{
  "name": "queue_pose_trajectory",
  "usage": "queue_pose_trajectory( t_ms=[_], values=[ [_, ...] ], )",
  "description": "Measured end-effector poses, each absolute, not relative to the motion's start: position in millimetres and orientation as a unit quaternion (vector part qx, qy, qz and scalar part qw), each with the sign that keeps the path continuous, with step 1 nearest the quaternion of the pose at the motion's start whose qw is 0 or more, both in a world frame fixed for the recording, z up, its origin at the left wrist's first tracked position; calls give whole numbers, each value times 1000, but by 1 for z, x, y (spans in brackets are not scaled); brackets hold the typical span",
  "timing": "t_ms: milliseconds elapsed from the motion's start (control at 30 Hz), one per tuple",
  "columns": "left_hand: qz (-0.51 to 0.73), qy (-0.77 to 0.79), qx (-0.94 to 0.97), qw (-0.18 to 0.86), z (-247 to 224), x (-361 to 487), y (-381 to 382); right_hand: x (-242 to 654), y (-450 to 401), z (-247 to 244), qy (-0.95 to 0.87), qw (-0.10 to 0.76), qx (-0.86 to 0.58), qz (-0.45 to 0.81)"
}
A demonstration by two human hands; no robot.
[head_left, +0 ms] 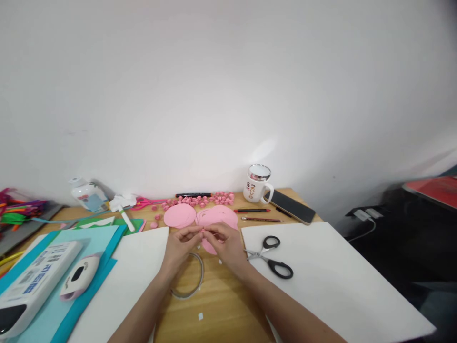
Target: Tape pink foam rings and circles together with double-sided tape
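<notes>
Watching remotely, I log the left hand point(180, 245) and right hand point(228, 244) pinching a tiny pink piece point(202, 230), nearer the far edge of the brown wooden table point(221, 305); direction and long axis I cannot tell, most being covered.

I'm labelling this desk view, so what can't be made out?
All in the head view:
- anything held by the left hand and right hand: mostly covered by them
- scissors' blade tips: behind the right hand
- white case's near end: cut by left edge
- bottle's print: too small
</notes>
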State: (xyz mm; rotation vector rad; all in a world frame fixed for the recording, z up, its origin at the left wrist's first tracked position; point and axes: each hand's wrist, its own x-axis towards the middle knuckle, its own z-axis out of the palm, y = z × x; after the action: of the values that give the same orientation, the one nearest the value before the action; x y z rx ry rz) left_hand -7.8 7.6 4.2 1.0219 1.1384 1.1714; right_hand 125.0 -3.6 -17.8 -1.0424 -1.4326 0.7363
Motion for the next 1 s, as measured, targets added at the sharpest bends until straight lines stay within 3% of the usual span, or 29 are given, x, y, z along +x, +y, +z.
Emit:
queue_pose_trajectory(
  t_ms=[467,700,1000],
  values=[
    [513,456,514,514,12,-6,4,125,-5,-19,-605,583,-452,299],
    [506,462,413,599,4,-5,5,125,-2,-21,-554,577,-461,383],
    [499,470,413,600,6,-5,5,125,-2,-20,-540,569,-463,412]
  ],
)
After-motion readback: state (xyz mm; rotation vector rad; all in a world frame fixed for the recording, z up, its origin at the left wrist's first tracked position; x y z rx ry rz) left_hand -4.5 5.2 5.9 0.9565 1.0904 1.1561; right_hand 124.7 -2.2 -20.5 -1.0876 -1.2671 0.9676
